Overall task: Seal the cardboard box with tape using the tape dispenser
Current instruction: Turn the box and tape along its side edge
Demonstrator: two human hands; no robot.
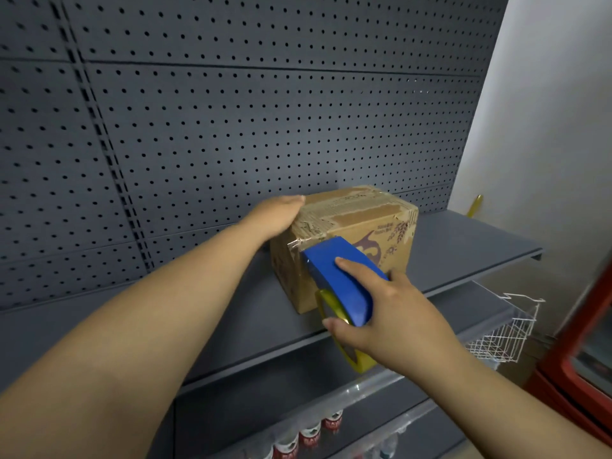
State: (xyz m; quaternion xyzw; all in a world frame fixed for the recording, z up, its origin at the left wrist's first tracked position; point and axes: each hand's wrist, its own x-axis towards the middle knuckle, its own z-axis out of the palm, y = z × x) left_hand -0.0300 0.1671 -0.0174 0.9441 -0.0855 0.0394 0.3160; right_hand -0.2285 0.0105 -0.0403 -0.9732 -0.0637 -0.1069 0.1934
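A small brown cardboard box (367, 223) with old torn tape on its top stands on a dark grey shelf (463, 246). My left hand (275, 215) lies flat on the box's top left corner, pressing down. My right hand (381, 316) grips a blue tape dispenser (341, 279) with a yellow tape roll. The dispenser's front edge is pressed against the box's near side, just below the top edge. A strip of clear tape (299, 243) runs from there over the box's edge.
A grey pegboard wall (231, 127) stands behind the shelf. A white wire basket (503, 329) hangs at the right, beside a red cabinet (586, 359). Bottles (311, 435) stand on a lower shelf. A yellow object (475, 204) leans at the far right wall.
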